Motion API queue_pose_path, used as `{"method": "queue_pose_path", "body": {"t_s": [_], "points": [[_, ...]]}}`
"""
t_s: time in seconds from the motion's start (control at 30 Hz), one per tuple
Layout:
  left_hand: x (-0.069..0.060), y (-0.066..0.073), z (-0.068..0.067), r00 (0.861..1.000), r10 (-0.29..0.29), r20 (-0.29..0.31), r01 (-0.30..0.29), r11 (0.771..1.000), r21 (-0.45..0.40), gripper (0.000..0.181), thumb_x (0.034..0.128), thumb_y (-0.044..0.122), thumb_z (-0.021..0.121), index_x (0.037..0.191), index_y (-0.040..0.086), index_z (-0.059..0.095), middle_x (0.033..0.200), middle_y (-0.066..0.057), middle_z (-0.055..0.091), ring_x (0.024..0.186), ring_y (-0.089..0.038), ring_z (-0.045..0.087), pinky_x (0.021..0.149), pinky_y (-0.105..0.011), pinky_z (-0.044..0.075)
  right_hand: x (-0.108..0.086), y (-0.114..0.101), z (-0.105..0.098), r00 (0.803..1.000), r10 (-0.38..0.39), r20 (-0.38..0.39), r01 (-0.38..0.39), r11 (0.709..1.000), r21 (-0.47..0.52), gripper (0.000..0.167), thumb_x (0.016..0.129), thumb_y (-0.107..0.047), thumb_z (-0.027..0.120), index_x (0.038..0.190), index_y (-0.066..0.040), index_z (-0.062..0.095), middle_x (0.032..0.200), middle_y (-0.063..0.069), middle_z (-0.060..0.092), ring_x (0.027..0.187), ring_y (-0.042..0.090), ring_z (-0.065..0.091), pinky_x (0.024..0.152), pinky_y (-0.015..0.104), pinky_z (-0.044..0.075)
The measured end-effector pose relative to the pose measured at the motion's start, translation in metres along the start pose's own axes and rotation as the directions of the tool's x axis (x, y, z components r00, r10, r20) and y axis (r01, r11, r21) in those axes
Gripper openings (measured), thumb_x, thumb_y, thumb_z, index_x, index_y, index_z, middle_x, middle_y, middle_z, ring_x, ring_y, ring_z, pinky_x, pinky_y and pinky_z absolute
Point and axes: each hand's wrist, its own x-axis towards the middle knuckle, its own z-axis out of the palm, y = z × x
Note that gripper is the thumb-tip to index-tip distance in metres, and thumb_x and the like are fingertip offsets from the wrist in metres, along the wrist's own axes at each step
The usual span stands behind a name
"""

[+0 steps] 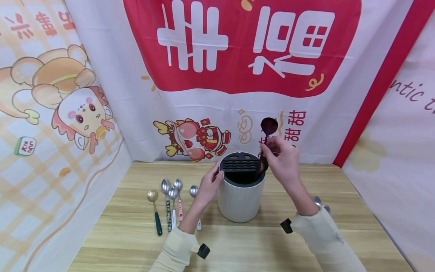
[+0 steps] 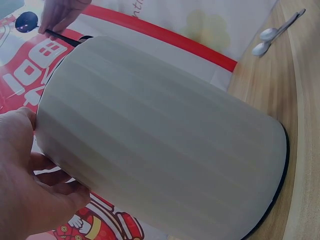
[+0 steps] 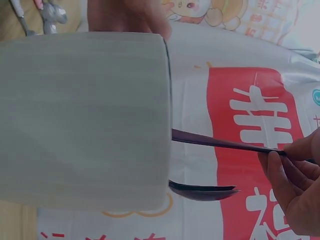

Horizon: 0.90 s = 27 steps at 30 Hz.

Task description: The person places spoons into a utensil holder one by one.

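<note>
A cream utensil holder (image 1: 239, 202) with a black slotted insert (image 1: 239, 165) stands upright on the table. My left hand (image 1: 209, 184) holds its left side near the rim, thumb at the top edge. Above the rim on the right, my right hand (image 1: 283, 160) pinches the handle of a dark spoon (image 1: 269, 125) just below its bowl. That spoon's bowl points up, and its lower handle goes down into the holder. Beside it, another dark spoon (image 3: 205, 192) sticks out of the holder. The insides of the holder are mostly hidden.
On the left lie several spoons, among them a gold one with a green handle (image 1: 158, 223) and a white-handled one (image 1: 173, 207). Two metal spoons (image 2: 267, 35) lie at the right, partly behind my right forearm. Printed cloth (image 1: 142, 124) hangs behind the wooden table (image 1: 234, 249).
</note>
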Motion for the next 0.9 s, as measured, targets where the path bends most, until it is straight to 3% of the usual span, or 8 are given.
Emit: {"method": "queue_pose_path", "body": {"t_s": [0.2, 0.3, 0.43, 0.63, 0.9], "points": [[-0.014, 0.028, -0.005, 1.0, 0.006, 0.018, -0.006, 1.0, 0.014, 0.054, 0.1057, 0.023, 0.046, 0.154, 0.004, 0.033, 0.16, -0.018, 0.033, 0.144, -0.034, 0.04, 0.115, -0.046, 0.04, -0.01, 0.004, 0.011, 1.0, -0.018, 0.025, 0.017, 1.0, 0.014, 0.008, 0.087, -0.004, 0.074, 0.09, -0.001, 0.068, 0.081, 0.013, 0.073, 0.068, 0.019, 0.068, 0.062, 0.001, 0.047], [-0.008, 0.012, -0.002, 1.0, 0.006, -0.011, -0.006, 1.0, 0.017, 0.055, 0.1056, 0.031, 0.046, 0.155, 0.011, 0.034, 0.161, -0.013, 0.034, 0.145, -0.03, 0.04, 0.115, -0.045, 0.04, -0.016, 0.006, 0.018, 0.999, -0.033, 0.022, 0.033, 0.999, -0.001, 0.008, 0.086, -0.004, 0.076, 0.088, -0.002, 0.068, 0.08, 0.011, 0.073, 0.067, 0.017, 0.068, 0.06, 0.003, 0.048], [0.001, -0.011, 0.001, 0.999, 0.003, -0.033, -0.003, 1.0, 0.017, 0.057, 0.1043, 0.042, 0.046, 0.156, 0.019, 0.034, 0.162, -0.005, 0.034, 0.146, -0.025, 0.039, 0.116, -0.043, 0.04, -0.026, 0.01, 0.027, 0.999, -0.033, 0.021, 0.033, 0.999, -0.026, 0.009, 0.085, -0.004, 0.077, 0.087, -0.002, 0.069, 0.08, 0.011, 0.074, 0.068, 0.018, 0.07, 0.061, 0.016, 0.057], [0.002, -0.011, 0.002, 0.999, 0.012, -0.031, -0.012, 1.0, 0.018, 0.056, 0.1046, 0.04, 0.046, 0.155, 0.02, 0.035, 0.162, -0.008, 0.034, 0.145, -0.026, 0.04, 0.115, -0.044, 0.041, -0.036, 0.014, 0.036, 0.999, -0.01, 0.042, 0.011, 0.999, -0.034, 0.01, 0.084, -0.004, 0.078, 0.089, 0.0, 0.07, 0.082, 0.013, 0.075, 0.071, 0.021, 0.072, 0.065, 0.037, 0.063], [0.0, -0.009, 0.003, 1.0, -0.008, -0.029, 0.009, 0.999, 0.031, 0.058, 0.1036, 0.045, 0.046, 0.155, 0.022, 0.035, 0.162, -0.006, 0.034, 0.146, -0.025, 0.04, 0.115, -0.043, 0.041, -0.044, 0.021, 0.043, 0.998, 0.038, 0.056, -0.037, 0.999, -0.027, 0.009, 0.083, -0.003, 0.078, 0.088, 0.0, 0.07, 0.081, 0.014, 0.075, 0.07, 0.022, 0.073, 0.065, 0.037, 0.063]]}}
